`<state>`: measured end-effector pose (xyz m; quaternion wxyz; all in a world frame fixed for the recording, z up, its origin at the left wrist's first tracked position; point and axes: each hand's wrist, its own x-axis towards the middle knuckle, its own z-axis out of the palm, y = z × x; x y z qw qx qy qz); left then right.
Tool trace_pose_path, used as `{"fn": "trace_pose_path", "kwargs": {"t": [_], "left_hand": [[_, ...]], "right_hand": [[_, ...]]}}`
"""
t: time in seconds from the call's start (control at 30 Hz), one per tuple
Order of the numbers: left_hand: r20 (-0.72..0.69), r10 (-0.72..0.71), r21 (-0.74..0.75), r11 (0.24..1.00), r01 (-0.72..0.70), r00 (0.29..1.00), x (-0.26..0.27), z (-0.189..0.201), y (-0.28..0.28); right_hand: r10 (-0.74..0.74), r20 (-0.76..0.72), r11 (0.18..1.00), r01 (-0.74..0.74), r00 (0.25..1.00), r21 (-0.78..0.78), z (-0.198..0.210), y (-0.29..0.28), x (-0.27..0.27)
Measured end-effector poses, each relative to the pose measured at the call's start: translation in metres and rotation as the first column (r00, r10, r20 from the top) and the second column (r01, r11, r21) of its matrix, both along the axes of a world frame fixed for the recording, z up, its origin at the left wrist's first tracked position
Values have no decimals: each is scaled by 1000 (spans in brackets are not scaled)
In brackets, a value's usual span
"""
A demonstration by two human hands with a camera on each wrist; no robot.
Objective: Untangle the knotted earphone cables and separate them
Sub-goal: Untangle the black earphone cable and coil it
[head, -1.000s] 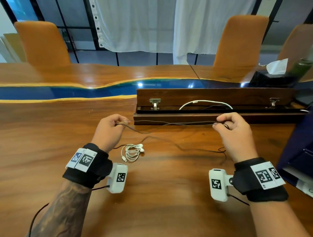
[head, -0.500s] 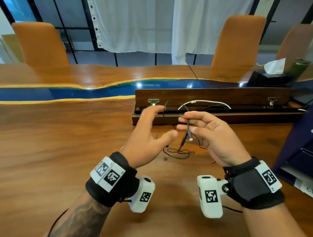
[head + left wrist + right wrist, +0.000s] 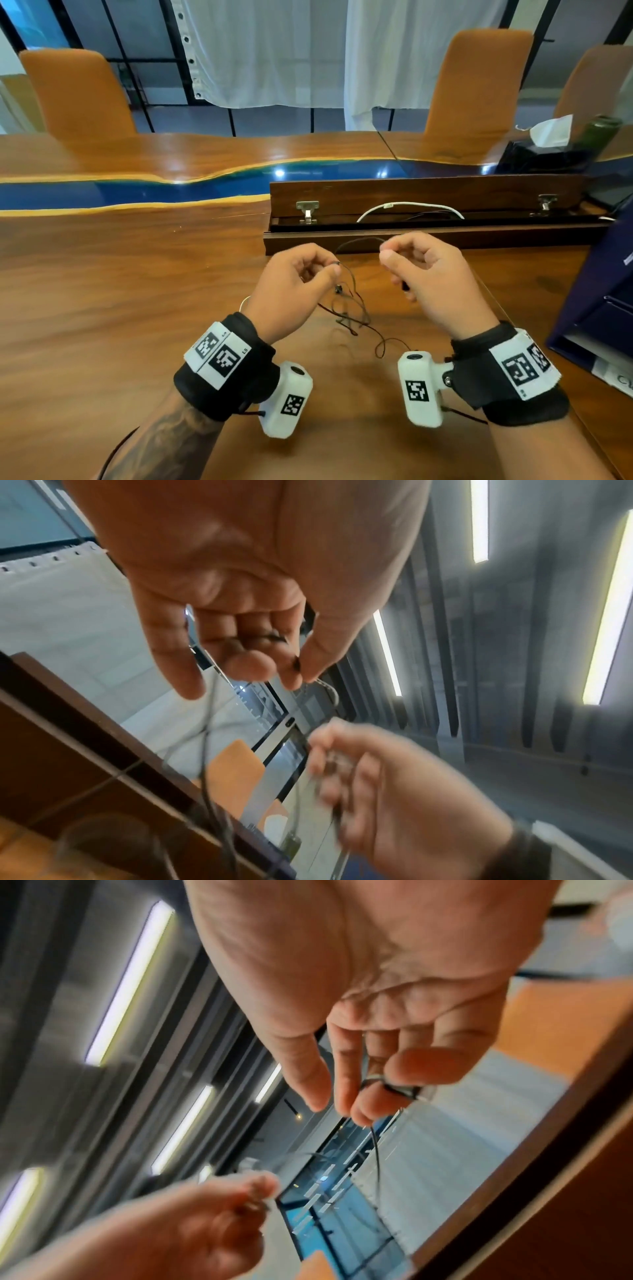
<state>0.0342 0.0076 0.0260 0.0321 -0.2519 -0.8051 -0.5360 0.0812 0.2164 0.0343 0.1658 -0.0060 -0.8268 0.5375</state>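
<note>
Half a second ago the two hands were almost touching around the cable's plug; now they have drawn apart and dropped a little toward the worktop (image 3: 102, 325). Nearest me, the slack of the black earphone cable (image 3: 356, 308) hangs between the wrists in loose loops, its tail curling onto the wood. Above that, the left hand (image 3: 291, 291) pinches one strand between thumb and forefinger, the other fingers curled in. The right hand (image 3: 435, 281) is curled too, pinching the cable at its fingertips, with what looks like a plug gripped lower in the palm. A short arc of cable bridges the two pinches. The white earphones are mostly hidden behind the left wrist, only a sliver of white showing. So the sets seem already parted; the black cable's hanging loops are what's left, I'd say. Beyond lies the open wooden cable box (image 3: 428, 236).
</note>
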Motion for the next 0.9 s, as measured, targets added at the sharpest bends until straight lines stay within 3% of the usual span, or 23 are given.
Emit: {"fn": "trace_pose_path", "kwargs": {"t": [0.07, 0.13, 0.23, 0.33, 0.4, 0.47, 0.53, 0.6, 0.7, 0.8, 0.9], "left_hand": [[-3, 25, 42, 999, -25, 1000, -4, 6, -4], [-31, 33, 5, 999, -33, 999, -7, 9, -5], [-76, 22, -92, 995, -29, 997, -10, 11, 0], [-78, -20, -96, 995, 13, 997, -8, 15, 7], [-79, -40, -78, 996, 34, 996, -7, 16, 8], [-67, -18, -63, 998, 14, 998, -5, 15, 2], [-35, 32, -59, 998, -34, 999, -5, 13, -9], [-1, 59, -81, 995, -59, 998, -7, 9, -24], [66, 47, -103, 994, -40, 997, -9, 6, -44], [79, -22, -61, 998, 27, 997, -5, 8, -43], [35, -96, -17, 995, 97, 995, 0, 14, -26]], "right_hand": [[-104, 65, 955, 81, 992, 286, -6, 6, -3], [-195, 117, 897, 128, 974, 423, -10, 6, -4], [-133, 35, 919, 110, 991, 378, -3, -3, -2], [206, 70, 956, -216, 976, 200, 6, -17, 1], [330, 108, 939, -338, 938, 66, 9, -20, 1], [270, 72, 957, -276, 960, 85, 15, -19, 1], [108, -31, 981, -101, 994, 168, 18, -11, -2], [-44, -131, 987, 64, 990, 146, 22, 3, -4], [-186, -122, 949, 210, 975, 235, 20, 21, -11], [-152, -37, 868, 151, 988, 472, 13, 18, -13], [111, 11, 925, -108, 994, 364, 15, -6, -9]]}}
